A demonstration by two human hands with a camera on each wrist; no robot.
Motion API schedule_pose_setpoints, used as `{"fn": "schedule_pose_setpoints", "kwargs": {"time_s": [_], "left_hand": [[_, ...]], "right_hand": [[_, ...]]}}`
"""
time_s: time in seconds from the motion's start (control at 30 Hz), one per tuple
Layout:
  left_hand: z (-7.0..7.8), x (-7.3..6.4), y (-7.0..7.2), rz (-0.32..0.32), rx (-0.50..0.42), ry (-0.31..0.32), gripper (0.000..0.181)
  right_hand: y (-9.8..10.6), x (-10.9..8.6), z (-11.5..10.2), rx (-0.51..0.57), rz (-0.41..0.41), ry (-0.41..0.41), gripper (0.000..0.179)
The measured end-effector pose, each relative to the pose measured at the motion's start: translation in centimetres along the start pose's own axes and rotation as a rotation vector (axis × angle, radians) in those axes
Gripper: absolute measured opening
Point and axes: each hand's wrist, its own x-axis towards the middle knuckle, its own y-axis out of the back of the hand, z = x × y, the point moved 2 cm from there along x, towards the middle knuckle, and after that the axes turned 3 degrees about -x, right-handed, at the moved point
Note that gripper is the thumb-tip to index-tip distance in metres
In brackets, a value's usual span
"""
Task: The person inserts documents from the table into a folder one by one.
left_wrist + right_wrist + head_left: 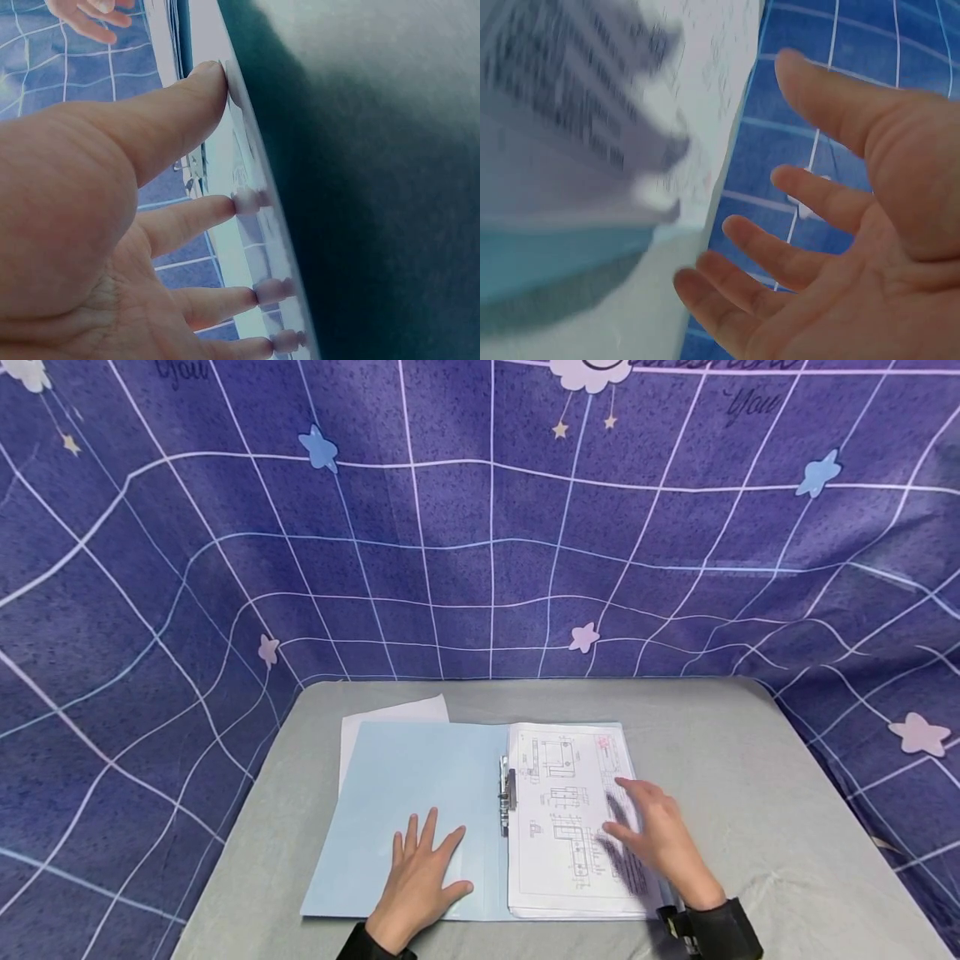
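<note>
A light blue folder (420, 768) lies spread flat on the table, its metal clip (505, 797) running along the spine. On its right side sits a stack of printed sheets (543, 877) with line drawings and a small red stamp at the top. My left hand (422, 878) rests with spread fingers on the folder's bare left cover; in the left wrist view its fingertips (217, 206) touch the glossy surface. Over the right part of the sheets hovers my right hand (660, 835), fingers apart and holding nothing, its shadow falling on the paper.
A white sheet (393, 709) sticks out from under the folder's upper left. The table (697, 735) has a grey-green cloth cover. Behind and at both sides hangs a purple-blue curtain (465, 568) with a grid and stars.
</note>
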Motion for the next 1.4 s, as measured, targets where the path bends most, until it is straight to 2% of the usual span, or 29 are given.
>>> {"fn": "schedule_pose_setpoints", "kwargs": {"time_s": [0.23, 0.53, 1.17, 1.4], "left_hand": [[0.1, -0.1, 0.2, -0.019, -0.004, 0.007, 0.07], [0.1, -0.1, 0.2, -0.013, 0.004, 0.008, 0.07], [0.0, 0.0, 0.1, -0.028, -0.013, 0.007, 0.069], [0.0, -0.1, 0.2, -0.029, -0.021, 0.008, 0.068]], "right_hand": [[-1.8, -1.0, -1.8, -0.051, -0.089, 0.082, 0.084], [-2.7, -1.5, -1.9, -0.062, -0.115, 0.108, 0.085], [-3.3, -1.9, -1.9, -0.136, -0.049, 0.148, 0.075], [-3.4, -2.0, -1.8, -0.139, -0.075, 0.131, 0.075]]}}
